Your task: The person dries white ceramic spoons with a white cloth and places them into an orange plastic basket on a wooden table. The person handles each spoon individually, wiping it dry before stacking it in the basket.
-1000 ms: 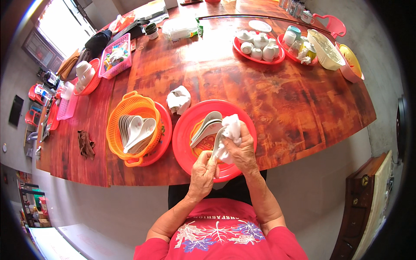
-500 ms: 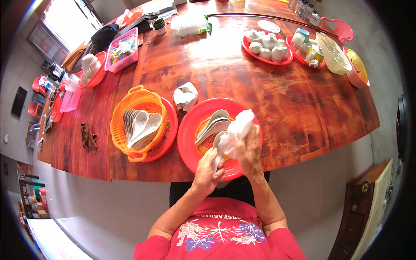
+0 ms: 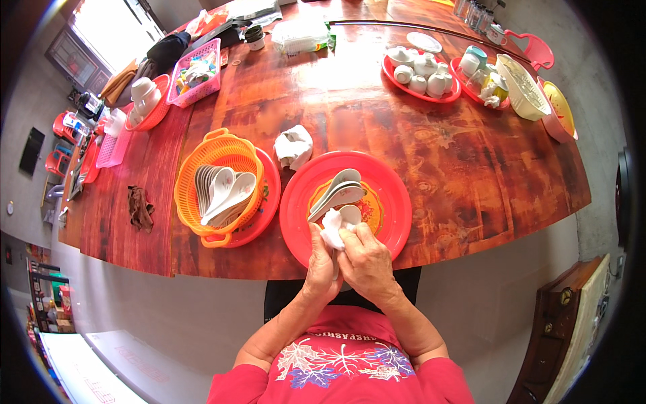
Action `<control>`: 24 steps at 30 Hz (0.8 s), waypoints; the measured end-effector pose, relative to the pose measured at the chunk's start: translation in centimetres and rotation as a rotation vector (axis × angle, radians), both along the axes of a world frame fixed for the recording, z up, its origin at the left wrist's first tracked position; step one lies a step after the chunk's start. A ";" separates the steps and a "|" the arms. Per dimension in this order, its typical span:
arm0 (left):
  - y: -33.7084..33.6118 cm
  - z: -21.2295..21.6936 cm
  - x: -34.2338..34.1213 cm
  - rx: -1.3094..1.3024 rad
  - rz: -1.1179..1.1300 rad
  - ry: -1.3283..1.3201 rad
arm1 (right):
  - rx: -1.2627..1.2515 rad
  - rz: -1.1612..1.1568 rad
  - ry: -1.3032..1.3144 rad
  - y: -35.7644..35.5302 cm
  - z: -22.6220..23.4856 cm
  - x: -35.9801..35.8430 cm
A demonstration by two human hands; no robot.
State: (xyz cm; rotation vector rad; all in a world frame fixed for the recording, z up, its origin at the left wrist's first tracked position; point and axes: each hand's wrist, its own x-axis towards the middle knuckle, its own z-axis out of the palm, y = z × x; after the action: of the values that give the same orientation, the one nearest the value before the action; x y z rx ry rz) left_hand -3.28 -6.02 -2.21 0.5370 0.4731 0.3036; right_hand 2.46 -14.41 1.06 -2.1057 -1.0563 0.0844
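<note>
White cloth (image 3: 332,229) bunched in both hands, you are wiping a white ceramic spoon (image 3: 348,215) over the near rim of the red plate (image 3: 390,195) at the front edge of the reddish wooden counter (image 3: 431,148). Your left hand (image 3: 321,266) is closing its grip around the cloth and what appears to be the spoon's handle from below; your right hand (image 3: 367,259) is pressing its grip shut on the cloth from the other side, fingers curled tight. Only the spoon's bowl is showing above the cloth.

To wipe it well, you are probably best keeping the spoon over the plate, so a slip drops it onto plastic, not the floor, and turning the bowl inside the cloth while the left hand is holding the handle steady. Glazed ceramic is likely slick, so a firm pinch seems wise.

More white spoons (image 3: 336,192) are lying stacked on the same plate, just beyond your hands. Left of it, an orange basket (image 3: 215,155) is holding another fan of spoons (image 3: 222,195), and a crumpled white cloth (image 3: 294,146) is sitting between the two.

As for packages, a clear plastic packet with a green edge (image 3: 299,37) is lying at the far side of the counter, near a pink mesh basket (image 3: 198,71) of small colourful items; its printing is too small to make out.
</note>
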 end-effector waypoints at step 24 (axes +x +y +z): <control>2.3 0.8 -1.1 0.135 -0.133 0.041 | 0.374 0.128 0.322 -1.7 -0.4 1.3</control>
State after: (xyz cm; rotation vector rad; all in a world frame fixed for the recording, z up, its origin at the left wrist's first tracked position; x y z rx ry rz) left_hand -4.34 -3.74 -1.42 0.7037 0.4567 0.1984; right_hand 3.73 -16.09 0.65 -1.6244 -0.9284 0.2589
